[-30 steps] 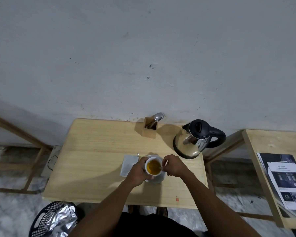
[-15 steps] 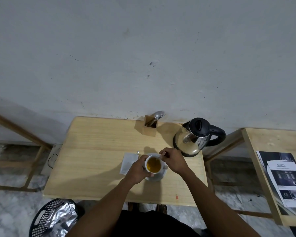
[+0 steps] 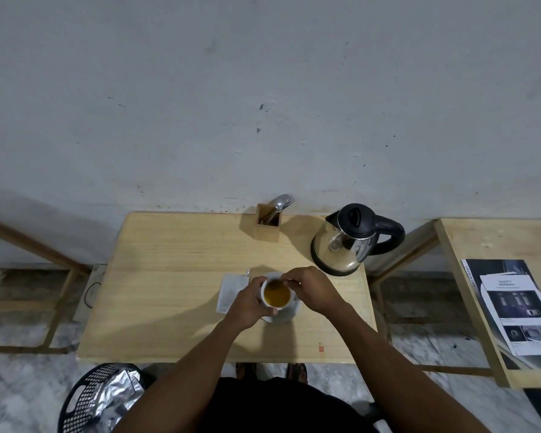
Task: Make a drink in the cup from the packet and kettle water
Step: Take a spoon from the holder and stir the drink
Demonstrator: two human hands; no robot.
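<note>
A: How far along, d'you reckon?

B: Nearly done, imo. The white cup [image 3: 277, 295] sits on its saucer [image 3: 289, 313] near the front of the wooden bench [image 3: 175, 276], & it's full of amber-yellow liquid. So the water's in and it's coloured up.

A: Hands?

B: Left hand [image 3: 249, 303] is wrapped round the cup's left side, its grip closed on the cup wall, steadying it. Right hand [image 3: 313, 289] hovers over the far-right rim, fingertips pinched together on sth thin. Looks like a small spoon or stirrer dipping into the drink, but it's too small to say for sure.

A: Packet?

B: A flat white packet [image 3: 230, 292] lies on the bench just left of the cup, partly under the left hand. Can't tell if it's torn open, but given the drink's colour I'd guess it's been emptied.

A: Kettle?

B: The steel kettle w/ black lid & handle [image 3: 350, 242] stands upright at the back-right corner, lid down, apart from the cup. Pouring looks finished.

A: And that box at the back?

B: Wooden cutlery holder [image 3: 267, 221] w/ a spoon and fork sticking up, by the wall.

A: What's left then?

B: Prob just finishing the stir, then lifting the stirrer out and setting it down. Main risk is slopping, since the cup's fairly full.
</note>
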